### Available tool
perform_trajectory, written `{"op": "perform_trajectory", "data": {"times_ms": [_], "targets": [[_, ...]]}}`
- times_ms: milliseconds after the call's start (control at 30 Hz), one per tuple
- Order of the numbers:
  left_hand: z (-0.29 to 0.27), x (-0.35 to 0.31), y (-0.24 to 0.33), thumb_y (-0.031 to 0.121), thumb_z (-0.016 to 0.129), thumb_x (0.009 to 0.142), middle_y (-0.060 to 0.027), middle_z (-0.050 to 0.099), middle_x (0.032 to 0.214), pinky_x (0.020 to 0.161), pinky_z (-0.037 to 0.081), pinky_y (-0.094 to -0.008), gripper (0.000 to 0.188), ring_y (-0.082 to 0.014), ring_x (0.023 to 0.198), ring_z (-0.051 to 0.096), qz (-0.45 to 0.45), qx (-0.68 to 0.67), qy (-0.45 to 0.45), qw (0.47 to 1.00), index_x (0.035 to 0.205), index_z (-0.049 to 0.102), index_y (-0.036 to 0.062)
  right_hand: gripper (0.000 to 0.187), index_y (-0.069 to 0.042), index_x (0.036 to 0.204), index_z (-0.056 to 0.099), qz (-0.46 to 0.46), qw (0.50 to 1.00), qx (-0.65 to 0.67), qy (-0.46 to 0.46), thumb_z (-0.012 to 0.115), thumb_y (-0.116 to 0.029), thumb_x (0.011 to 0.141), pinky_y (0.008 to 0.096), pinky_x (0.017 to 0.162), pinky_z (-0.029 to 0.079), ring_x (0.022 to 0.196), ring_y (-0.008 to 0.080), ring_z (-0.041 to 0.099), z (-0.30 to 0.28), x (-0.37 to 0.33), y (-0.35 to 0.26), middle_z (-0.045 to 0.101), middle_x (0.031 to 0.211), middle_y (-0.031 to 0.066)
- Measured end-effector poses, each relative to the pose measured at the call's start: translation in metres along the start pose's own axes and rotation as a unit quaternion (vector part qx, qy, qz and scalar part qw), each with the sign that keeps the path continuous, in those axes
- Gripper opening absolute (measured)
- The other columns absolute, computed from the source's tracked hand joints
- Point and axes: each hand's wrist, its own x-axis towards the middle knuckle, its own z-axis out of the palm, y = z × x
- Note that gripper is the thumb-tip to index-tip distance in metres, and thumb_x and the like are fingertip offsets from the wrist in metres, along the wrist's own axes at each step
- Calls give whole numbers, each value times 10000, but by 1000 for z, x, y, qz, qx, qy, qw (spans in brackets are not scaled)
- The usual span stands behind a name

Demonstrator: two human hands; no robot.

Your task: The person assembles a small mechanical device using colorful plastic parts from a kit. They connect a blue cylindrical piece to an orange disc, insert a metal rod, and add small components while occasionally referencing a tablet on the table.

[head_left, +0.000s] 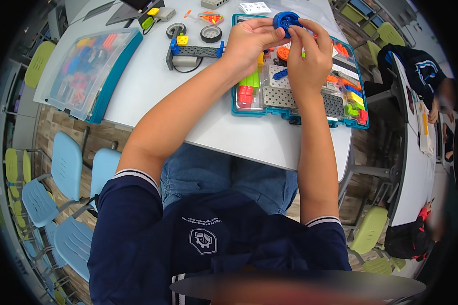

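Both my hands are raised together over an open parts case. Between them is a round blue plastic wheel [286, 23] with holes in its face. My left hand [249, 43] pinches its left side with thumb and fingers. On the other side, the fingers of my right hand [310, 56] close on its right and lower edge. Below lies the teal parts case [249, 113], filled with grey perforated plates [279, 96] and coloured building pieces. To the left of my left hand stands a partly built grey frame [198, 51] with blue and yellow connectors.
A closed clear-lidded case [84, 68] with a teal rim sits at the table's left. Two black-tyred wheels, one of them a loose wheel [210, 34], lie behind the frame. A small bag of orange pieces [211, 18] is farther back. Blue chairs [67, 165] stand left; people sit at right.
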Motion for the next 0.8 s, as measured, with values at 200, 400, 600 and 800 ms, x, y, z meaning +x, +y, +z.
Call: {"op": "perform_trajectory", "data": {"times_ms": [200,400,600,800], "targets": [[-2,2,4,62,747,845,-145,702,1051,863,565,-307,332,-195,944,692,24,48,-2,999,1126,606,-47,99,-71,924,727,24,998,52,-11,696,-65,830,349,761,516,921,244,622,2,1,3,662,1050,37],[-5,5,2,90,765,837,-144,696,1061,891,556,-318,338,-201,975,685,19,64,-25,997,1102,597,-37,143,-71,974,696,31,999,34,-22,688,-57,832,363,789,515,932,261,626,0,1,-2,661,1053,56],[-5,7,0,162,734,876,-139,679,1082,934,542,-333,357,-211,1016,674,20,52,-73,996,1125,561,-27,102,-51,922,654,13,999,31,-9,670,-16,827,366,774,524,922,274,633,-3,6,-1,657,1053,82],[-4,10,3,378,545,994,-138,647,1151,1026,485,-362,427,-223,1113,628,-29,-37,-100,994,1181,547,-7,108,-42,915,667,27,997,68,-15,643,22,832,371,780,531,935,269,636,-5,7,0,646,1049,89]]}}
